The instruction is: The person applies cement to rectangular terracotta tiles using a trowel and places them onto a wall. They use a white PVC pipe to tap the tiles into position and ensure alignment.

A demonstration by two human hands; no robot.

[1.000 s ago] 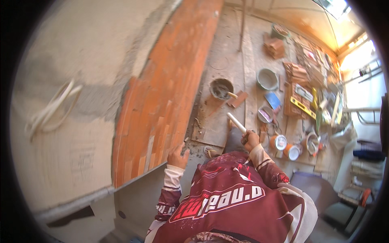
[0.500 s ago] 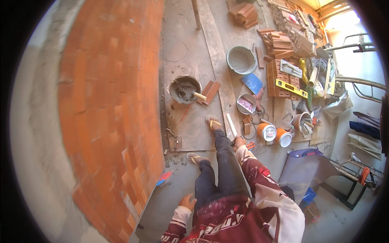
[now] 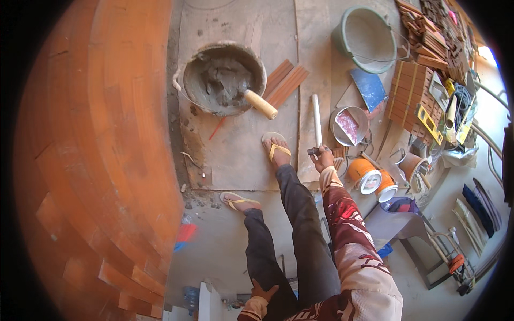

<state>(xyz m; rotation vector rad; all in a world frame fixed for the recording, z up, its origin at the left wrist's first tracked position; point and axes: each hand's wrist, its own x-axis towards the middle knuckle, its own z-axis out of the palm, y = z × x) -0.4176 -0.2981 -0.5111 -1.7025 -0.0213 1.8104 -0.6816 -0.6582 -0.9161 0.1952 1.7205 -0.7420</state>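
Away from the tiled surface (image 3: 123, 134), the left hand (image 3: 264, 292) now sits by the thigh (image 3: 273, 270), loose and seemingly empty. The right hand (image 3: 323, 159) grasps a white-handled tool (image 3: 317, 120), right of the mortar bucket (image 3: 255, 61); a careless step could knock its jutting wooden handle (image 3: 261, 104).

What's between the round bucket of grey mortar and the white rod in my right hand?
In the head view, flat reddish-brown strips lie between bucket and rod, plus a pale, rounded handle jutting out of the bucket.
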